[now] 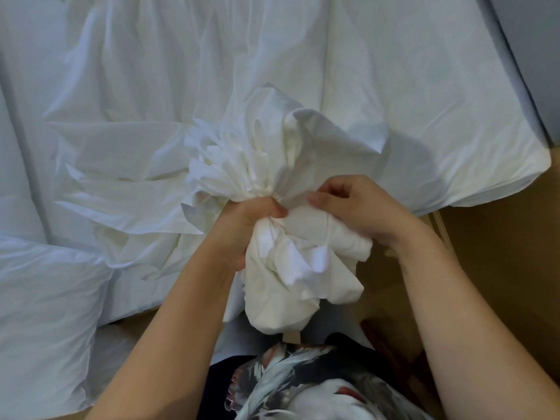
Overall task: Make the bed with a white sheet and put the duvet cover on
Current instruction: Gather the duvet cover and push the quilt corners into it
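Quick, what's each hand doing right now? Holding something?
Left hand: closed, gripping the bunched white fabric.
Right hand: closed, pinching the same fabric near the left hand.

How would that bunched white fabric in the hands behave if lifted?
Probably floppy: the bunched fabric sags below the left hand and fans out above it. Likely light, since the right hand only pinches a fold. Loose folds may slide out of the grip.

Duvet cover (pixel 281 262): matt white cloth (creased); floor (pixel 500 237) smooth wood.
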Available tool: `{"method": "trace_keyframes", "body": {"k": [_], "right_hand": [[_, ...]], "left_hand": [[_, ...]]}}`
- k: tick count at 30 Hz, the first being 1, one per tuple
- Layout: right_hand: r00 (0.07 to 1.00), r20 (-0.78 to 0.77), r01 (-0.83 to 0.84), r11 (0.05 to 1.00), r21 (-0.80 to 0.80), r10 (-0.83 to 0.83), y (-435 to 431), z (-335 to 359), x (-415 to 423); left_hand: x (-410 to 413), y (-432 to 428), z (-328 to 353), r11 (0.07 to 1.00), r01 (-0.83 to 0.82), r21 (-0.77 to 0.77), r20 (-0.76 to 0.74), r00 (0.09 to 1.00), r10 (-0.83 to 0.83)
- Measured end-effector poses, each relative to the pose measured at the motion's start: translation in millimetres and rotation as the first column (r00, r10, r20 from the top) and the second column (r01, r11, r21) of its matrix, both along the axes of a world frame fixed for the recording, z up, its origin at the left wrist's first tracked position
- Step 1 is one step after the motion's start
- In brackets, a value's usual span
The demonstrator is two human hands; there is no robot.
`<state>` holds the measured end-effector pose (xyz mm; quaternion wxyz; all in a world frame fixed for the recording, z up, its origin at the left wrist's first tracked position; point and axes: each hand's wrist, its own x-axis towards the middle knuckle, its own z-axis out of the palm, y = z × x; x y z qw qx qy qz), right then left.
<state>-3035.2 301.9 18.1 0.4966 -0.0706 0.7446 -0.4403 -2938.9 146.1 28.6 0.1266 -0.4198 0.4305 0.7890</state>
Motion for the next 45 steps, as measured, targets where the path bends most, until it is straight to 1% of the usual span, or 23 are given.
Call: {"method": "trace_keyframes", "body": {"k": [1,3,5,7,10,13,15,17,19,21,22,23,25,26,29,32,33,35,38,40,43,44,45], "right_hand": [[0.998,0.026,0.053,0.997,-0.056,-0.052,1.2,-0.1,3.4],[0.976,0.074,0.214,0.959,-0.186,-0.203,-5.2,1.1,10.1],[0.95,0.13,0.306,0.923,-0.232,-0.283,-16.9,4.3,15.7],[0.947,0.139,0.313,0.924,-0.218,-0.289,-24.9,5.5,19.6],[0.955,0.106,0.293,0.939,-0.183,-0.277,-21.0,2.5,23.7],[0.962,0.117,0.265,0.941,-0.212,-0.245,-11.0,2.3,33.0],[0.957,0.083,0.291,0.929,-0.23,-0.279,-7.1,2.6,39.0],[0.928,-0.009,0.358,0.896,-0.262,-0.373,-7.4,6.4,40.6],[0.888,-0.106,0.398,0.864,-0.307,-0.447,-11.8,11.5,41.3],[0.862,-0.158,0.42,0.852,-0.312,-0.482,-18.0,16.8,42.9],[0.851,-0.14,0.448,0.839,-0.309,-0.506,-20.2,18.8,42.5],[0.84,-0.08,0.488,0.812,-0.321,-0.537,-21.4,22.8,41.8],[0.827,0.107,0.549,0.753,-0.363,-0.551,-20.9,29.2,38.5],[0.838,0.159,0.541,0.759,-0.362,-0.521,-20.4,30.6,37.3],[0.917,0.151,0.399,0.867,-0.3,-0.369,-21.5,25.9,39.3],[0.93,0.215,0.348,0.904,-0.248,-0.299,-18.8,22.6,40.5],[0.932,0.208,0.343,0.906,-0.246,-0.296,-16.1,22.0,39.3],[0.932,0.145,0.359,0.902,-0.238,-0.333,-12.8,18.6,36.1],[0.921,-0.12,0.352,0.923,-0.155,-0.371,-10.9,12.9,33.0],[0.907,-0.246,0.314,0.938,-0.149,-0.343,-12.7,13.3,31.8],[0.934,-0.258,0.21,0.964,-0.161,-0.246,-13.5,9.5,32.4],[0.943,-0.281,0.145,0.981,-0.132,-0.178,-13.3,6.5,33.1],[0.934,-0.342,0.074,0.994,-0.087,-0.099,-13.0,2.3,33.7]], "left_hand": [[0.6,-0.8,-1.5,0.999,0.017,-0.031,0.003,1.0,-0.017],[-0.1,2.0,-2.1,0.993,0.1,-0.068,0.018,0.995,-0.099],[0.3,6.2,-1.7,0.986,0.155,-0.065,0.026,0.988,-0.153],[2.0,7.7,-1.5,0.99,0.132,-0.051,0.038,0.991,-0.13],[4.6,5.3,0.0,0.999,0.048,-0.018,0.015,0.999,-0.048],[0.5,4.0,4.6,0.999,-0.023,0.031,-0.036,0.999,0.024],[-3.8,4.6,6.7,0.999,-0.028,0.036,-0.028,0.999,0.029],[-5.9,3.3,5.7,0.998,-0.03,0.055,-0.022,0.999,0.032],[-7.2,1.2,7.3,0.994,-0.009,0.106,-0.043,0.999,0.014],[-5.8,-3.0,8.5,0.98,0.003,0.197,-0.086,0.996,0.014],[-4.8,-5.3,9.2,0.97,0.005,0.242,-0.108,0.994,0.022],[-3.7,-7.6,9.4,0.964,0.012,0.266,-0.13,0.991,0.024],[-2.4,-12.1,10.6,0.965,0.025,0.262,-0.159,0.987,0.018],[-2.6,-13.5,11.1,0.969,0.017,0.248,-0.157,0.987,0.023],[-2.3,-12.9,10.3,0.977,-0.01,0.212,-0.164,0.985,0.046],[4.4,-10.8,9.3,0.972,-0.026,0.232,-0.178,0.982,0.069],[7.1,-12.0,8.6,0.97,-0.029,0.242,-0.177,0.981,0.073],[9.9,-13.7,7.9,0.977,-0.018,0.214,-0.162,0.985,0.054],[9.1,-12.3,6.8,0.993,0.004,0.117,-0.103,0.995,0.008],[8.8,-9.6,6.3,0.992,-0.014,0.122,-0.089,0.996,0.025],[10.6,-10.8,4.4,0.976,-0.066,0.208,-0.126,0.988,0.094],[11.8,-12.2,4.1,0.969,-0.073,0.237,-0.147,0.983,0.11],[13.7,-13.9,3.3,0.964,-0.074,0.254,-0.161,0.98,0.118]]}}
